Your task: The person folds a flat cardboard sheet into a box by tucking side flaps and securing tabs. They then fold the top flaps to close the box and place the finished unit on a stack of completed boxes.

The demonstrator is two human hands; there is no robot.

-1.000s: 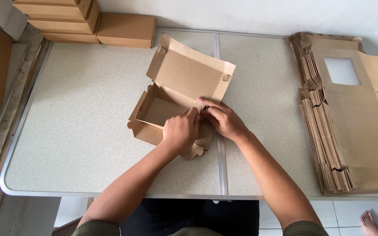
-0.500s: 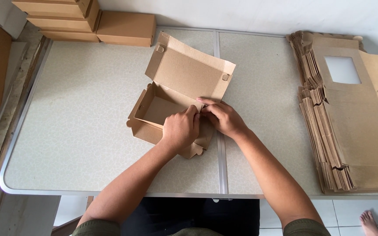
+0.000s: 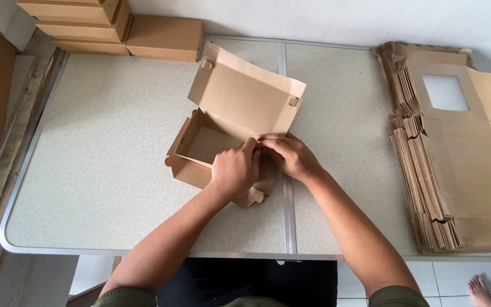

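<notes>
A brown cardboard box (image 3: 211, 142) lies half folded on the middle of the table, its lid (image 3: 244, 98) standing open toward the far side. My left hand (image 3: 235, 169) presses on the box's near right corner, fingers curled over the wall. My right hand (image 3: 292, 157) meets it from the right, its fingertips pinching the same side flap. Both hands cover that corner, so the flap's fold is hidden.
A thick stack of flat box blanks (image 3: 456, 159), the top one with a cut-out window, fills the table's right side. Several finished boxes (image 3: 115, 25) are piled at the far left. The speckled table (image 3: 98, 159) has a metal seam (image 3: 286, 204). A bare foot (image 3: 487, 289) shows at lower right.
The box has been turned slightly and sits a little nearer. Both hands stay on the same corner flap.
</notes>
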